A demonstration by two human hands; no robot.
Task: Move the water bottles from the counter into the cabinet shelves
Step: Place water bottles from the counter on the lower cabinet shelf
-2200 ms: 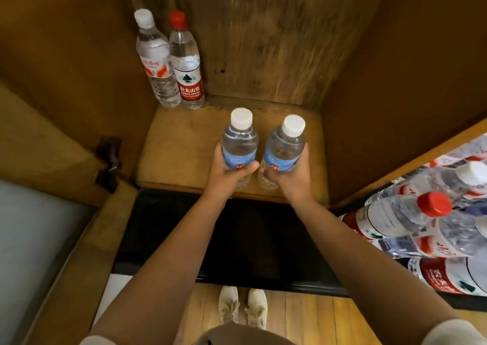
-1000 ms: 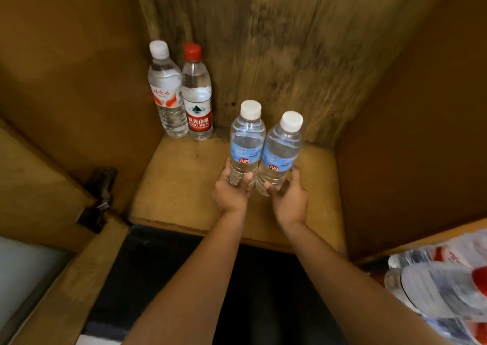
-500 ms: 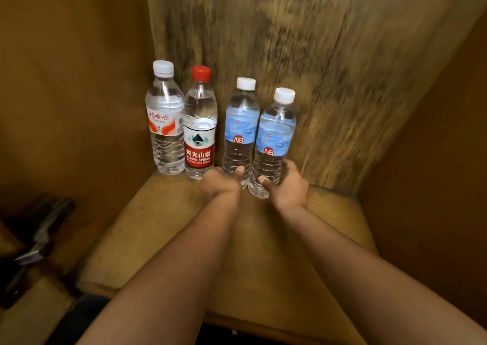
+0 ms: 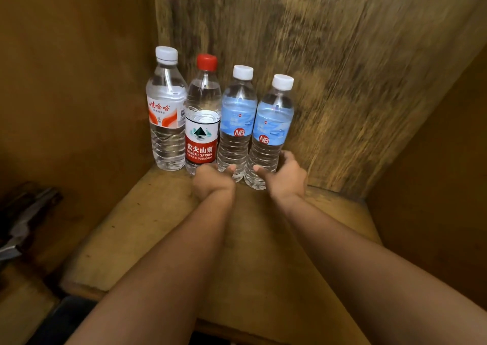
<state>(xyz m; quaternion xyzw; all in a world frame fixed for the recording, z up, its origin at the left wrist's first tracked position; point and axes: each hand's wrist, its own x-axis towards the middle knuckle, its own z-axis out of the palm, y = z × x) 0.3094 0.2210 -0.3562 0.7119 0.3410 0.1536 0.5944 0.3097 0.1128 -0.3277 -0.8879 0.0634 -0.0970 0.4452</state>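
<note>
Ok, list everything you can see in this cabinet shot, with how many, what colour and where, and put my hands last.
orange-label bottle: one, clear with a white cap, far left of the row at the back of the shelf
red-label bottle: one, clear with a red cap, second from the left
left blue-label bottle: one, clear with a white cap, third in the row
right blue-label bottle: one, clear with a white cap, right end of the row
shelf: one, tan wood, under the bottles
back panel: one, streaked brown wood, behind the row
hinge: one, dark metal, blurred, at the left edge
left hand: grips the base of the left blue-label bottle
right hand: grips the base of the right blue-label bottle
</note>
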